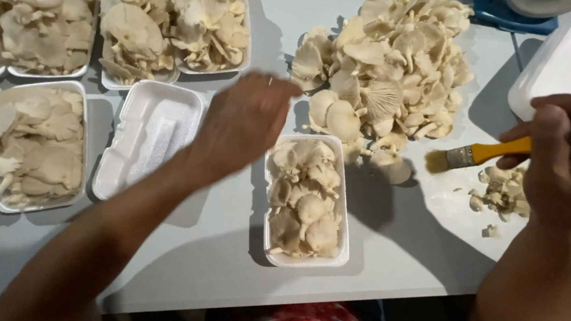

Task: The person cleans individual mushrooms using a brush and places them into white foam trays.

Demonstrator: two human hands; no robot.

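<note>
My left hand (243, 121) hovers blurred over the table between an empty white foam tray (147, 139) and a foam tray of oyster mushrooms (306, 201); its fingers are apart and hold nothing. My right hand (556, 157) at the right edge grips a yellow-handled paintbrush (477, 154), bristles pointing left. A big heap of loose oyster mushrooms (387, 71) lies beyond the filled tray. Small mushroom scraps (501, 193) lie under the brush hand.
Several filled mushroom trays (35, 142) line the left and back left of the grey table (213, 255). A stack of empty white foam trays (565, 62) sits at the right, and a blue object (506, 15) at the back right.
</note>
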